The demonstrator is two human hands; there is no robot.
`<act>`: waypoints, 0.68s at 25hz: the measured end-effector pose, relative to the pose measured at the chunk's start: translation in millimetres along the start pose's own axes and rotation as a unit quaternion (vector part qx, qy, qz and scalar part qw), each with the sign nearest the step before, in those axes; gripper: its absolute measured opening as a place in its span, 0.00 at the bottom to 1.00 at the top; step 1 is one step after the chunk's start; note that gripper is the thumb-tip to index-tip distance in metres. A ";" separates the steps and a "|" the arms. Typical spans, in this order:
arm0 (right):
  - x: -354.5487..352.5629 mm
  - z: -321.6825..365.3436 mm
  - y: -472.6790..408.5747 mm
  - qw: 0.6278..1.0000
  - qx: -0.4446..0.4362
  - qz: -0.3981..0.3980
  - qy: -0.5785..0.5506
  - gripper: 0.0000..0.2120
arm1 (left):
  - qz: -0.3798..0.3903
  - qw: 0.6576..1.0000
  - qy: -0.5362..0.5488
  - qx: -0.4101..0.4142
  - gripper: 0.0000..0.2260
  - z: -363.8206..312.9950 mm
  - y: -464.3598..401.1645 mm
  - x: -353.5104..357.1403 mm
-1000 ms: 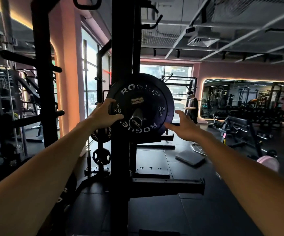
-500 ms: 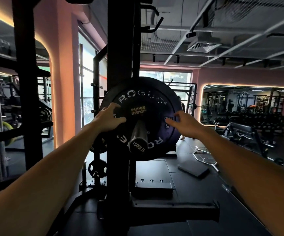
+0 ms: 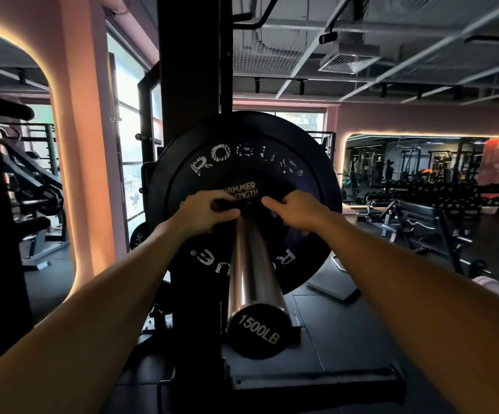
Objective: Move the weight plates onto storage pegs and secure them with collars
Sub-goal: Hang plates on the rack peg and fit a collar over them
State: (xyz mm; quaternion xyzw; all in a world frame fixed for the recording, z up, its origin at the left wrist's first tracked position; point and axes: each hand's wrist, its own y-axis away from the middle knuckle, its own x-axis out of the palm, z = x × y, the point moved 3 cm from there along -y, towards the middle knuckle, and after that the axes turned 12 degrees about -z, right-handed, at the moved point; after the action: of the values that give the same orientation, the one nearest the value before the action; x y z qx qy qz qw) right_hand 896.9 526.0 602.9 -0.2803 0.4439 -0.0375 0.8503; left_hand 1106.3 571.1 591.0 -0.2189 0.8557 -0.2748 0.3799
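head view, room: we see a gym; dark rubber floor (image 3: 346,348), pink walls, exposed ceiling with ducts and a vent (image 3: 349,59), windows behind the rack, big lit wall mirror (image 3: 415,168) on the right.
head view, rack: one black upright (image 3: 193,70) dead centre, its foot beam (image 3: 311,380) crossing the floor below.
head view, peg: one chrome storage peg (image 3: 252,264) sticks out toward us, black end cap reads "1500LB".
head view, plates: we count one black weight plate (image 3: 311,186) seated on the peg, pushed back against the upright, worn white lettering. A second, smaller plate (image 3: 138,239) shows partly at lower left of it, behind.
head view, collar: a dark piece at the peg root, between our hands; too dark to tell whether it's a collar.
head view, hands: two. left hand (image 3: 204,215) fingers curled, thumb and fingers clamped on that dark piece just left of the peg. right hand (image 3: 294,212) at the plate hub right of the peg, fingers bent, index stretched toward the left hand; we can't tell what it grips, if anything.
head view, background: dumbbell rack (image 3: 451,195) under the mirror, one bench (image 3: 421,215) right, more rack frames left, one flat grey pad (image 3: 331,286) on the floor beside the plate.
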 end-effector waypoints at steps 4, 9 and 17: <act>13.9 15.3 -5.5 1.000 0.013 0.005 0.014 0.36 | 0.040 0.998 0.033 -0.020 0.15 7.6 -10.1 3.5; 28.3 16.3 -15.3 0.994 0.078 -0.016 -0.071 0.29 | 0.054 0.998 0.035 -0.021 0.11 9.3 -16.3 4.0; 47.6 -21.7 5.1 0.964 0.174 0.001 -0.202 0.13 | 0.034 0.998 0.034 -0.038 0.10 10.4 -9.8 6.6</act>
State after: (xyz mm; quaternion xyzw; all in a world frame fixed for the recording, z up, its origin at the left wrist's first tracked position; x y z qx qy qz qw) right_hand 907.8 505.8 555.7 -0.1292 0.2496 -0.0554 0.9581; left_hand 1111.9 556.8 587.9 -0.1941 0.8847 -0.2364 0.3517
